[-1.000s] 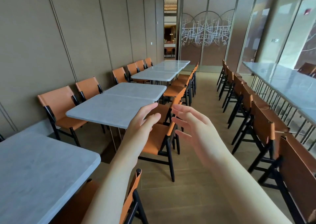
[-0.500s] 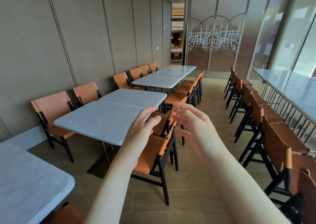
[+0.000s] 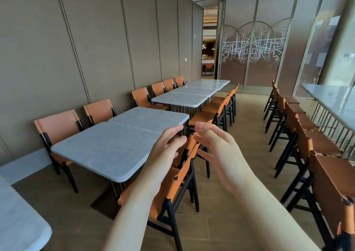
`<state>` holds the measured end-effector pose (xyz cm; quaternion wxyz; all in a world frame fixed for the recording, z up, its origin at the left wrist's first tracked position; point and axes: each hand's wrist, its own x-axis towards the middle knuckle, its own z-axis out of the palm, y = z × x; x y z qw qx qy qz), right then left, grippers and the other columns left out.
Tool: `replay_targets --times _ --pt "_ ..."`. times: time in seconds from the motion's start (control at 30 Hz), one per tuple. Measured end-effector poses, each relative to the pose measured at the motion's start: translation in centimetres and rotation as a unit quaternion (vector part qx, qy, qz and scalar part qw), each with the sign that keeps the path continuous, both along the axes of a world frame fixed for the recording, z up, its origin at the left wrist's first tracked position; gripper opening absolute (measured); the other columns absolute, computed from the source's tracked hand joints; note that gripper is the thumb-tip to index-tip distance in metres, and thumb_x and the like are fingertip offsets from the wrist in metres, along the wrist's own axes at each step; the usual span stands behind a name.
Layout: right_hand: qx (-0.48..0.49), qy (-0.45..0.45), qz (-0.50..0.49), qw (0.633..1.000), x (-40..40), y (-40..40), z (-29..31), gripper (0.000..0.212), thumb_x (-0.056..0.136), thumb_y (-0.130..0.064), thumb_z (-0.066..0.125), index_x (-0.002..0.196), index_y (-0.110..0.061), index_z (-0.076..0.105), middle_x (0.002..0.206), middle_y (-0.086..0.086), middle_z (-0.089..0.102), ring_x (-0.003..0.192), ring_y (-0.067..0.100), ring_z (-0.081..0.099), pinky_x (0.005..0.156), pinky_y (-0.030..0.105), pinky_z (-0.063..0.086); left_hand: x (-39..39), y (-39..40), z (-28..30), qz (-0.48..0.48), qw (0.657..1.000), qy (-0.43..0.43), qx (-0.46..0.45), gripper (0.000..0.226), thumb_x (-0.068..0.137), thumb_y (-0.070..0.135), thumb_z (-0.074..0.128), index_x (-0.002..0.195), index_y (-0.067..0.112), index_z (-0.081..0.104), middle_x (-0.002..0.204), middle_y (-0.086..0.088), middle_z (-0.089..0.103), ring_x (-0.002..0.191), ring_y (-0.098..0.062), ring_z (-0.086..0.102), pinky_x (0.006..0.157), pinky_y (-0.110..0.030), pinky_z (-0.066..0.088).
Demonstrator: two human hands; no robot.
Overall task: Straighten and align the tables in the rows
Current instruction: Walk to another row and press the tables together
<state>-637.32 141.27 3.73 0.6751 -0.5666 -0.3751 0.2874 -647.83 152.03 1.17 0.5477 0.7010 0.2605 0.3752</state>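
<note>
Tables [image 3: 107, 147], five in row, hands [image 3: 167, 151] empty

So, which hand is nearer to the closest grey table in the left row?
Left. The left hand hovers by the aisle-side edge of the grey table; the right hand is farther out, above the orange chair.

Restaurant dining room: rows of marble tables [image 3: 107, 147], orange chairs [image 3: 57, 124].
</note>
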Motion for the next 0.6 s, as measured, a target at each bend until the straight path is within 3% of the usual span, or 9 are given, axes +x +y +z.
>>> replay_targets --times 0.17,0.4,0.6 --pt "-0.002 0.010 0.003 1.000 4.2 3.1 0.3 0.027 0.101 -0.026 0.052 0.118 -0.037 0.070 0.122 -0.015 0.066 0.123 0.006 0.058 0.111 0.042 0.045 4.5 3.3 0.2 -0.005 1.000 -0.005 -0.003 0.024 0.099 0.036 0.059 0.107 0.059 0.057 0.123 0.030 0.051 0.129 -0.006 0.050 0.109 -0.035 0.045" --pt "0.000 0.010 0.009 1.000 10.9 9.5 1.6 0.026 0.102 -0.027 0.052 0.120 -0.035 0.069 0.124 -0.015 0.065 0.126 0.009 0.056 0.112 0.045 0.044 10.8 9.4 1.7 -0.013 1.000 0.002 0.005 0.023 0.099 0.039 0.058 0.113 0.057 0.056 0.123 0.032 0.050 0.126 -0.002 0.049 0.102 -0.026 0.044" --pt "-0.006 0.011 0.046 0.999 15.9 17.9 2.9 0.026 0.102 -0.027 0.051 0.118 -0.036 0.070 0.122 -0.017 0.066 0.122 0.006 0.058 0.109 0.040 0.046 14.8 16.2 3.1 0.014 1.000 0.027 0.004 0.031 0.088 0.054 0.058 0.118 0.057 0.054 0.127 0.030 0.050 0.127 -0.003 0.050 0.095 -0.019 0.045"
